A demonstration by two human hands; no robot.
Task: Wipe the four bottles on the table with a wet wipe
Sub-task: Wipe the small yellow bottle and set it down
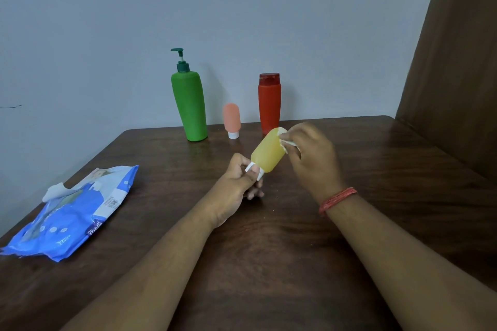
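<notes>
A small, rounded, translucent yellow bottle (pixel 269 152) is held tilted above the dark wood-grain counter (pixel 376 169), its base pointing toward 1 o'clock. The left hand (pixel 242 183) pinches its white cap (pixel 254 168), at the bottle's 7 o'clock end. The right hand (pixel 312 156) presses a crumpled white wet wipe (pixel 286 140) against the bottle's base. Behind stand a matte green pump bottle (pixel 189 105), a soft pink tube (pixel 231 118) and a red bottle (pixel 269 102). A glossy blue wipes pack (pixel 75 215) lies at 9 o'clock.
</notes>
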